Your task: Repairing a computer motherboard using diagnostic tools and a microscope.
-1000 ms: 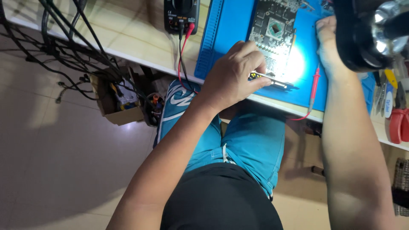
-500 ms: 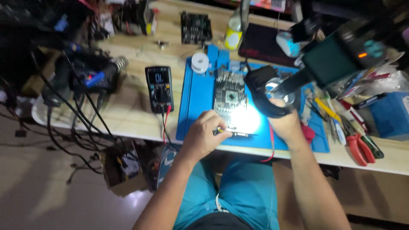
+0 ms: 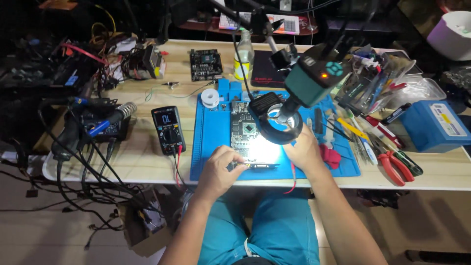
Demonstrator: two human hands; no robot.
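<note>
While the left hand (image 3: 221,169) curls its grip shut around a slim probe-like tool (image 3: 255,166), whose tip lies along the near edge of the circuit board (image 3: 250,137), the right hand (image 3: 306,149) rests at the board's right side under the ring light (image 3: 279,122) of the microscope camera (image 3: 314,78); its fingers are hidden behind the ring, so whether that grip is closed on anything cannot be told. Sitting just below the centre of the frame, the board lies flat on the blue work mat (image 3: 208,147), its lower part washed out by the lamp's glare.

Judging by this, the step in hand is close work on the board's near edge, probing or touching a point there, with the other hand steadying the board. A next move would call for a small, steady shift of the tool tip along that edge, keeping the board from sliding on the mat and keeping the spot under the lens.

Left of the mat a black multimeter (image 3: 168,128) lies on the counter (image 3: 147,162), its leads trailing over the front edge. A solder spool (image 3: 210,97) sits at the mat's upper left corner, and a second dark board (image 3: 206,64) lies further up. At the right of the frame are red-handled pliers (image 3: 392,167), loose hand tools and a blue box (image 3: 434,126)
</note>
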